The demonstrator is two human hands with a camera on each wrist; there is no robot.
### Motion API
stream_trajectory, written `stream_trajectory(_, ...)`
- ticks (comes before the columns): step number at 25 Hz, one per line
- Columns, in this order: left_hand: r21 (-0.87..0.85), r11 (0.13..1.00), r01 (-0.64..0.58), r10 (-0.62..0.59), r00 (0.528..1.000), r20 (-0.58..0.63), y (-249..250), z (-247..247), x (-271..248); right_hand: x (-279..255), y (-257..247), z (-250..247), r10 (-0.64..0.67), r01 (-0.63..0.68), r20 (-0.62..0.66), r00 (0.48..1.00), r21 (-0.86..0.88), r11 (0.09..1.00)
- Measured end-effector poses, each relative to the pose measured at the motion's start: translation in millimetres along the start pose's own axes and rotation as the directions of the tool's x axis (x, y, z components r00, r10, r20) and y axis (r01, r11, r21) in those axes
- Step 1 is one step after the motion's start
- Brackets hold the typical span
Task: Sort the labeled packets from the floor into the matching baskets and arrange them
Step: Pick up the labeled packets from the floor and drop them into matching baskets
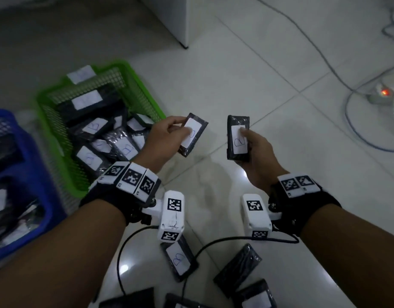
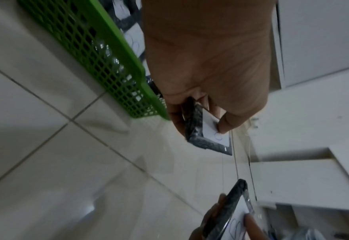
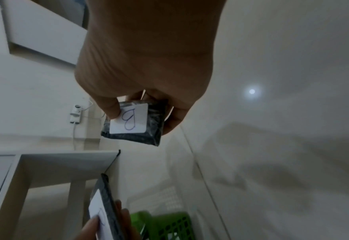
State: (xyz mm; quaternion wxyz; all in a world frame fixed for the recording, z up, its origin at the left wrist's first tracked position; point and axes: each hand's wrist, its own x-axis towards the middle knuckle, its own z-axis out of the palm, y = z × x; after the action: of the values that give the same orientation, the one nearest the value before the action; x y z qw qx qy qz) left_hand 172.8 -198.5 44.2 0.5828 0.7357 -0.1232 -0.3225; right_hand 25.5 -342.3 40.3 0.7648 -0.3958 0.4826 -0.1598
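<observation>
My left hand [image 1: 169, 130] pinches a black packet [image 1: 197, 127] with a white "B" label, held above the floor just right of the green basket [image 1: 145, 87]. The same packet [image 2: 198, 129] shows in the left wrist view, thumb on its label. My right hand [image 1: 251, 143] grips a second black "B" packet [image 1: 237, 123], label up, thumb on the label; it appears as the B packet [image 3: 134, 121] in the right wrist view. The green basket holds several "B" packets [image 1: 125, 147]. More black packets [image 1: 180, 261] lie on the floor near my wrists.
A blue basket [image 1: 38, 185] with packets stands at the far left beside the green one. A white cabinet [image 1: 169, 16] stands behind. A power strip [image 1: 385, 95] with a red light and grey cables [image 1: 325, 61] lie on the tiles at the right.
</observation>
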Motion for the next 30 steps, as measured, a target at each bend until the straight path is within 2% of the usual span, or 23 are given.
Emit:
stream_trajectory(3, -0.151, 0.987, 0.05, -0.076, 0.982, -0.171, 5.2, -32.8, -5.7, 0.6, -7.2, 26.4, -0.008, 0.009, 0.085, 0.996, -0.015, 1.0)
stream_trajectory(7, -0.308, 0.95, 0.058, -0.195, 0.878, -0.436, -6.2, -75.4, -19.6, -6.1, 2.5, 59.7, -0.02, 0.05, 0.194, 0.981, -0.149, 0.988)
stream_trajectory(9, -0.336, 0.939, 0.077, -0.248, 0.828, -0.502, -18.3, -91.5, -26.3, -9.7, 8.7, 74.3, -0.021, 0.075, 0.249, 0.968, -0.208, 0.975)
stream_trajectory(12, -0.397, 0.913, 0.09, -0.3, 0.808, -0.507, -32.2, -109.4, -36.2, -13.5, 14.7, 95.4, -0.034, 0.111, 0.307, 0.951, -0.235, 0.966)
stream_trajectory(16, -0.429, 0.899, 0.084, -0.309, 0.817, -0.487, -37.8, -122.9, -49.0, -12.0, 23.8, 125.4, -0.13, 0.235, 0.34, 0.932, -0.292, 0.927)
stream_trajectory(19, -0.405, 0.911, 0.075, -0.284, 0.826, -0.486, -37.4, -138.4, -61.7, 0.8, 43.8, 156.9, -0.193, 0.335, 0.355, 0.915, -0.399, 0.853)
stream_trajectory(22, -0.385, 0.92, 0.076, -0.289, 0.794, -0.535, -45.5, -162.2, -73.9, 7.2, 70.1, 186.9, -0.208, 0.402, 0.408, 0.889, -0.479, 0.78)
stream_trajectory(25, -0.32, 0.944, 0.078, -0.263, 0.763, -0.591, -56.6, -180.7, -80.1, 3.9, 89.3, 200.9, -0.314, 0.536, 0.456, 0.833, -0.522, 0.664)
stream_trajectory(30, -0.108, 0.992, 0.067, -0.118, 0.791, -0.601, -57.9, -180.5, -59.7, -9.6, 98.1, 174.7, -0.535, 0.711, 0.475, 0.699, -0.542, 0.448)
